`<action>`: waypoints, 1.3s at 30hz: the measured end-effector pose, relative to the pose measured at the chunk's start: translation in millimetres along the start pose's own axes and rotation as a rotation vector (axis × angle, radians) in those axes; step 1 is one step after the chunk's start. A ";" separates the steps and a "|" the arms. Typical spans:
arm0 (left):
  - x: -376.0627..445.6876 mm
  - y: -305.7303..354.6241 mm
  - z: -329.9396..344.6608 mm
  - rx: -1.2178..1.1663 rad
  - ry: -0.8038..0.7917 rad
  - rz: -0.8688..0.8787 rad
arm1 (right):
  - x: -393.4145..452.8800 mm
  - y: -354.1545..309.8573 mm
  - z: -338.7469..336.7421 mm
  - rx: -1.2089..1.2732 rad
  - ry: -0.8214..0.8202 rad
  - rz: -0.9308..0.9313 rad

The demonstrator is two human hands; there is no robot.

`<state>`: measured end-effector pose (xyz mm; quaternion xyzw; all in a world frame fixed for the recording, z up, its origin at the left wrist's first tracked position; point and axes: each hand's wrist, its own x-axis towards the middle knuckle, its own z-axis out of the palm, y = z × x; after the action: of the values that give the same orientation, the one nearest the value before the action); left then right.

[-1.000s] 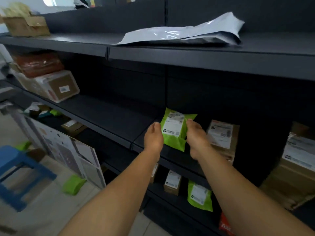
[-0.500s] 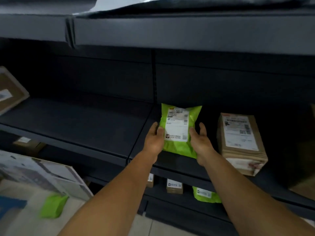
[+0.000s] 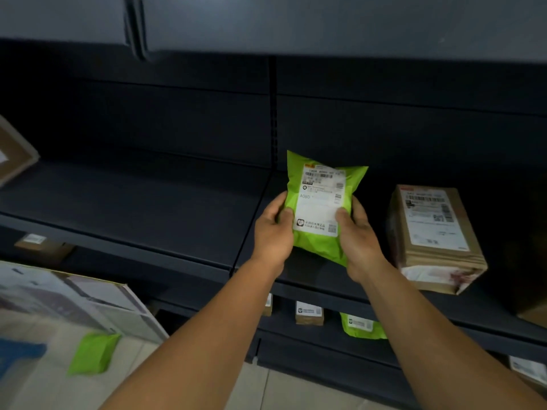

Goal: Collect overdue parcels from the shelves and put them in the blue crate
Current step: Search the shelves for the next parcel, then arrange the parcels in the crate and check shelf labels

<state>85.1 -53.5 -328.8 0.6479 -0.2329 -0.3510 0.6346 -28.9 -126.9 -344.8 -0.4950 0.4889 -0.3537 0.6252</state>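
Above dark shelf (image 3: pixel 148 202), both hands (image 3: pixel 273 235) (image 3: pixel 359 238) grip green parcel (image 3: pixel 321 247) between them.

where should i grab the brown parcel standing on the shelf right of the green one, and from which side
Take the brown parcel by its two long side edges near the top, reaching in from the front of the shelf. It stands leaning back with its label facing out; its left side is open, since the green parcel is held in the left hand and right hand.

Lime-green plastic mailer parcel (image 3: pixel 321 202), soft and puffy, white printed shipping label facing up. Upright, slightly tilted, held off the dark shelf, beside a brown paper parcel (image 3: pixel 433 238) standing there.
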 end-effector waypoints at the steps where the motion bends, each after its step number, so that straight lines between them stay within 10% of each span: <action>1: -1.8 1.2 0.2 -0.003 -0.002 0.002 | -1.2 -1.6 -0.4 0.004 -0.001 -0.002; 21: 11.1 -17.1 9.5 0.137 0.077 -0.091 | -11.6 -12.9 -0.2 -0.263 -0.044 0.125; 27: 4.0 1.4 21.4 0.321 0.203 0.149 | -21.0 -34.3 -9.6 -0.302 -0.014 -0.040; 39: -50.5 32.9 128.6 0.115 -0.112 0.147 | -25.2 -76.2 -86.8 -0.364 0.296 -0.301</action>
<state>-39.3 -103.3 -281.7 0.6437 -0.3346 -0.3254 0.6065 -116.1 -147.0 -267.5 -0.6092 0.5513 -0.4175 0.3882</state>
